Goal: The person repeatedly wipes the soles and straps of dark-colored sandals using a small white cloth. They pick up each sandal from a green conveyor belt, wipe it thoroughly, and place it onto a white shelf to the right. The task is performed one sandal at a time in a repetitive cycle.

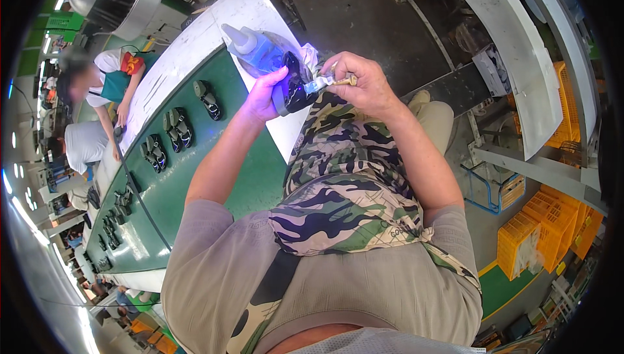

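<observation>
My left hand (262, 96) is closed around a glossy black shoe (296, 89), thumb on its upper side, holding it up over the white table edge. In my right hand (368, 85) is a small brush (320, 84) with a pale handle, pinched between the fingers. Its whitish end meets the side of the shoe or lies right against it. Just behind the shoe is a blue squeeze bottle (261, 52) with a pale nozzle. Beside it some crumpled white cloth or paper (309, 53) shows, partly hidden by my hands.
A green conveyor belt (224, 149) runs along my left, carrying several black shoes (178, 128) in a row. Across it, a co-worker in a green apron (116, 87) leans over the white ledge (170, 52). Orange crates (520, 245) and a blue-framed stool (495, 191) stand on my right.
</observation>
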A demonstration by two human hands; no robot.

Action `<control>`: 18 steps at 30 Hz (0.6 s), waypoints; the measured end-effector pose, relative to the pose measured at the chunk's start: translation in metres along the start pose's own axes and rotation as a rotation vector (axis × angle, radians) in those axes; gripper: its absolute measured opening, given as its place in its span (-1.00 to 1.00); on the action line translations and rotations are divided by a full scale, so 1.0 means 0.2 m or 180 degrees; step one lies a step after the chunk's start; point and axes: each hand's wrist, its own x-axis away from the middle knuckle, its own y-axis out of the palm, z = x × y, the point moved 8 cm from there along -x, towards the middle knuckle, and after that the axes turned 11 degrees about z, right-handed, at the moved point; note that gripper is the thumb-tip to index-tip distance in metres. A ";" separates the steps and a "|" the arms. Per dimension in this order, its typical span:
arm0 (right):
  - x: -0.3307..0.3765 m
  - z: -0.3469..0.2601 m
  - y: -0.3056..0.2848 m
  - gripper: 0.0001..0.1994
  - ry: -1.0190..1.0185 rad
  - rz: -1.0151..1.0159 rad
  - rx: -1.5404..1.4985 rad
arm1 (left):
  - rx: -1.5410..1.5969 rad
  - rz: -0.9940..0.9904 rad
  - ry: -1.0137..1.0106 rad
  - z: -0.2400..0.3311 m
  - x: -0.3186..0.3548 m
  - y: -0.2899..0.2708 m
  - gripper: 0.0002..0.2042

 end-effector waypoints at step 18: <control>0.05 0.31 -0.26 -0.81 0.1198 0.1307 -0.1198 | 0.0322 -0.0057 0.0769 0.02 -0.13 0.25 -0.53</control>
